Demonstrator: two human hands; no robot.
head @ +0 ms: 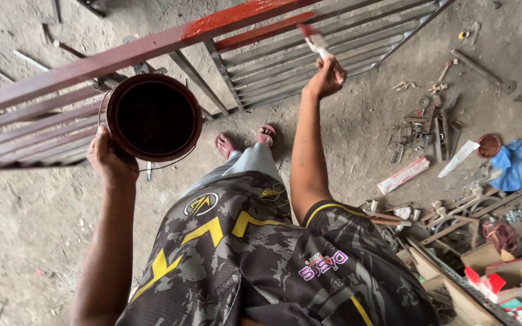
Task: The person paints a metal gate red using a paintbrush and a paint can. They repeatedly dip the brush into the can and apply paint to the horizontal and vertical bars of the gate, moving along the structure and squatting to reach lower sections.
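My left hand grips a round paint tin from below; its inside is dark brown-red and a wire handle hangs at its side. My right hand is raised and closed on a paintbrush, whose red-tipped bristles touch a bar of the metal gate frame. The top rail of the frame is wet bright red near the brush and duller red toward the left. My feet in red sandals stand just under the frame.
A dirt floor lies below. To the right are scattered metal tools and scraps, a blue cloth, a small red lid, white paper wraps, and cardboard boxes.
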